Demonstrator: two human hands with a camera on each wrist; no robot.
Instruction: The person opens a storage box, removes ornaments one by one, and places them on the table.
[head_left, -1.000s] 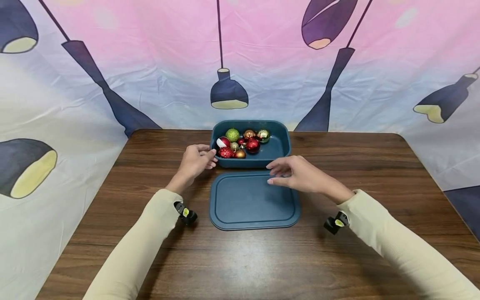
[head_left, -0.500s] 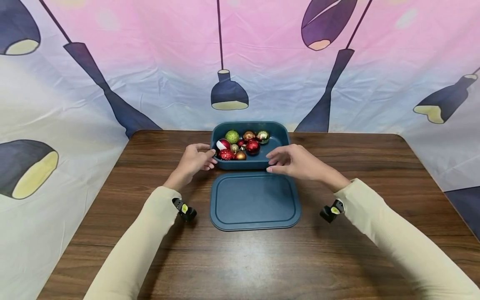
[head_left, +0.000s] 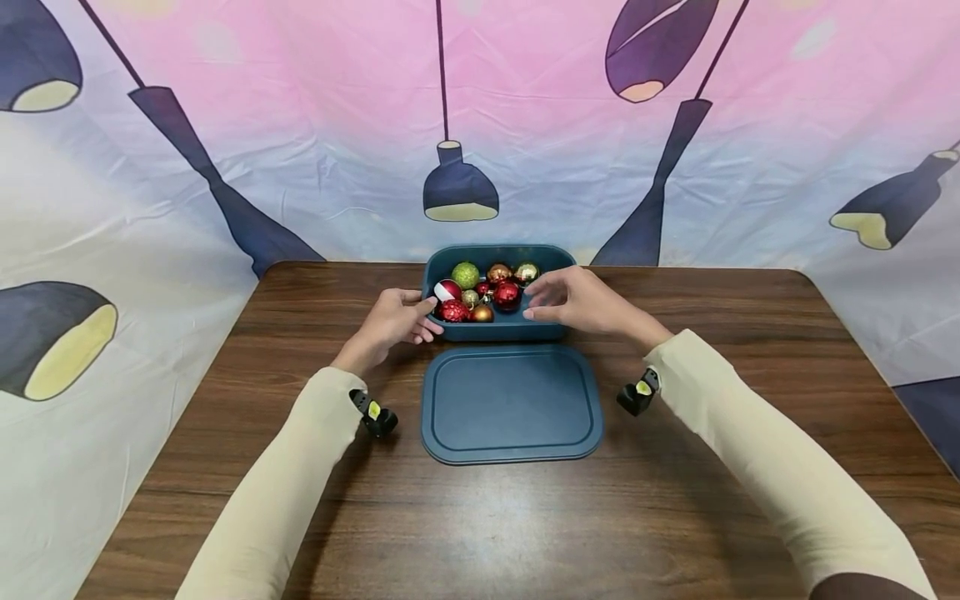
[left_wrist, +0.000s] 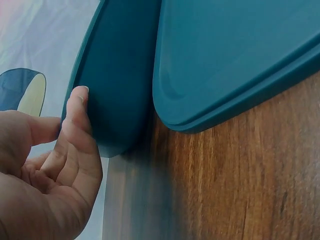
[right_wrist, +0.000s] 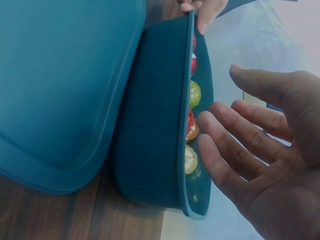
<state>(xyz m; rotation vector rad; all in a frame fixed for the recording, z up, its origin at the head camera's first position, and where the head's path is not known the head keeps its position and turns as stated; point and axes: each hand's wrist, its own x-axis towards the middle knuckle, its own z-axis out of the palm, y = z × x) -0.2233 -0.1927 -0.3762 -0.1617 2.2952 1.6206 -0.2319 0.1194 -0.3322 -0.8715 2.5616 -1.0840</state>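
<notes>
Both hands work at the box (head_left: 551, 329) of baubles (head_left: 506, 292): left hand (head_left: 390, 321) steadies its side with loosely curled fingers, right hand (head_left: 573, 298) hovers spread-fingered above (seemingly not touching), likely needing a pinch on a bauble.

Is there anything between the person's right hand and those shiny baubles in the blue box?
Nothing visible. The right hand hovers open over the box, which has no cover on it; its lid lies flat on the table in front. The baubles lie exposed just beside the fingertips. The left hand touches the box's left end.
</notes>
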